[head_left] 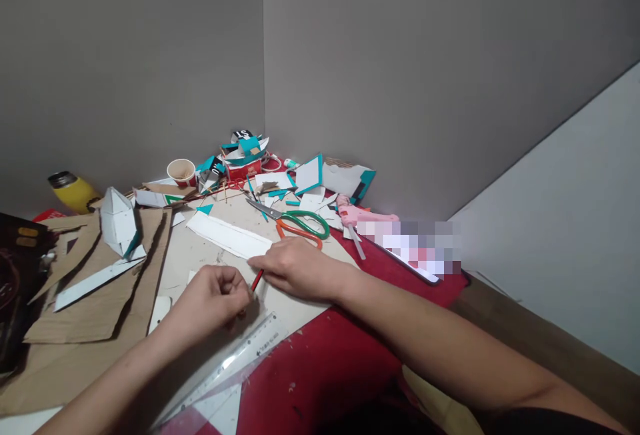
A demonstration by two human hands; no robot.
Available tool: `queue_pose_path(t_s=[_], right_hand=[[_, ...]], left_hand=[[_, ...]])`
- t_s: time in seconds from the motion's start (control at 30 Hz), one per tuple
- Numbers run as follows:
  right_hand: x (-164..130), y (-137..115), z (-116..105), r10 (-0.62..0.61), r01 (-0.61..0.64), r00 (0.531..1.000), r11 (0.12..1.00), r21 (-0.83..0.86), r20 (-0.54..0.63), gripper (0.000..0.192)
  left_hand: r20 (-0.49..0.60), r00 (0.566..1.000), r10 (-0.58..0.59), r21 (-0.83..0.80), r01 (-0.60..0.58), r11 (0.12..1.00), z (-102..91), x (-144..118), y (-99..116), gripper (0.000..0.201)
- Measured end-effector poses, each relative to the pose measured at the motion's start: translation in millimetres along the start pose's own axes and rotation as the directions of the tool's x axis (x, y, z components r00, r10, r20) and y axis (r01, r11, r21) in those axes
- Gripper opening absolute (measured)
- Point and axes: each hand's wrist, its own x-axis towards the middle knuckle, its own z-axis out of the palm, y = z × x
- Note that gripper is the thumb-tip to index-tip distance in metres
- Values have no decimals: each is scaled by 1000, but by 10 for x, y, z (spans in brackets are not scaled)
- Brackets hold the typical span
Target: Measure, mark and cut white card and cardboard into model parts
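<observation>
My left hand (213,301) is curled with its fingers closed at the lower end of a thin red pencil (257,279). My right hand (295,268) lies beside it, fingertips pinching the pencil's upper end at the near end of a long white card strip (227,235). Both hands rest on a pale cardboard sheet (200,255) on the table. A clear plastic ruler (235,361) lies just below my left hand.
Scissors with orange and green handles (300,225) lie behind my right hand, a pink glue gun (360,215) to their right. Card scraps fill the corner, with a paper cup (181,171), a yellow bottle (73,189), a folded white card shape (119,221) and brown cardboard (95,288).
</observation>
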Motion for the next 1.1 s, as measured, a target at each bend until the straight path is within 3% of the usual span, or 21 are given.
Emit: queue_pose_path(t_s=[0.1,0.2,0.3,0.4,0.47,0.53,0.63,0.73,0.8,0.93,1.1], right_hand=[[-7,48,-17,114,-114,994,993,-26,2,16],[-32,128,-76,215,-213,968,977,29,-133,19],[-58,160,-125,308,-246,873,948,203,-378,20],[-63,161,-133,358,-207,797,919,336,-487,22],[-49,168,-104,371,-213,808,908,361,-458,22],[-14,177,-45,375,-259,852,908,329,-364,27],[70,173,78,353,-295,906,922,251,-232,31],[155,150,185,304,-264,938,938,225,-166,57],[183,142,218,277,-247,952,945,215,-126,55],[150,168,182,241,-218,967,949,229,-78,49],[17,189,39,198,-197,980,943,270,23,65]], left_hand=[[-3,1000,26,-27,-26,999,-20,3,33,26],[-9,996,94,296,-87,951,-33,-78,53,35],[148,985,89,707,-168,687,38,-217,51,31],[240,970,32,841,-224,492,176,-299,51,16],[265,964,5,878,-244,412,260,-300,59,19],[284,959,-11,896,-261,360,322,-285,63,26],[308,951,-7,903,-290,318,387,-286,50,32],[362,932,-25,896,-341,284,436,-327,66,38],[372,926,-67,899,-342,273,460,-356,117,39],[306,943,-134,927,-262,269,485,-378,210,44],[245,968,-45,941,-227,253,496,-357,78,48]])
